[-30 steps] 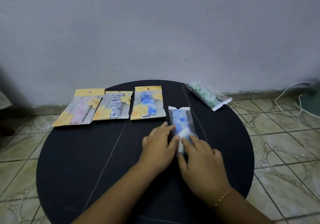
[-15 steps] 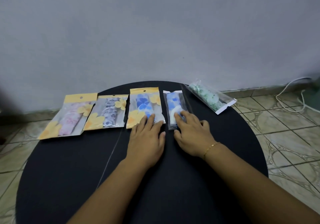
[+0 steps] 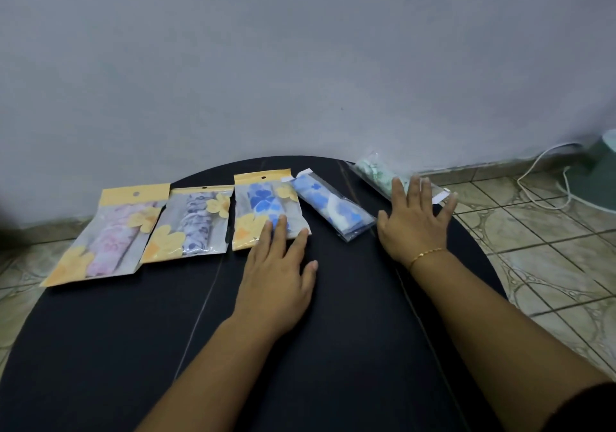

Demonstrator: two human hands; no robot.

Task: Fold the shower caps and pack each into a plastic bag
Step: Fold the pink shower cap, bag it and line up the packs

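The dark round counter (image 3: 100, 348) is filling the lower view, with the pale wall (image 3: 300, 48) rising behind it and tiled floor (image 3: 550, 265) showing to the right, where a white cable (image 3: 533, 181) is trailing.

Both forearms are stretching forward across the counter, palms down. The left hand (image 3: 278, 275) is lying flat near the middle with fingers straight and slightly spread, its fingertips (image 3: 281, 223) resting on the near edge of the blue-flower packet (image 3: 263, 205). The right hand (image 3: 413, 221), a thin gold bracelet (image 3: 426, 253) at its wrist, is reaching out to the right rear with fingers spread and straight, lying over the near end of the green cap bag (image 3: 373, 171).

Half a second ago the right hand was pressing on the clear bag with the blue cap (image 3: 333, 210); it has since let go and moved right to the green one. That blue bag is now lying free and tilted between the two hands, its top end touching the blue-flower packet. The left hand has barely shifted.

Neither grip is clenched: both are released, fingers extended, only touching the packets beneath them.

Further left, the grey-print packet (image 3: 193, 225) and the pink packet (image 3: 113, 231) are lying side by side in the row, each with a yellow header.
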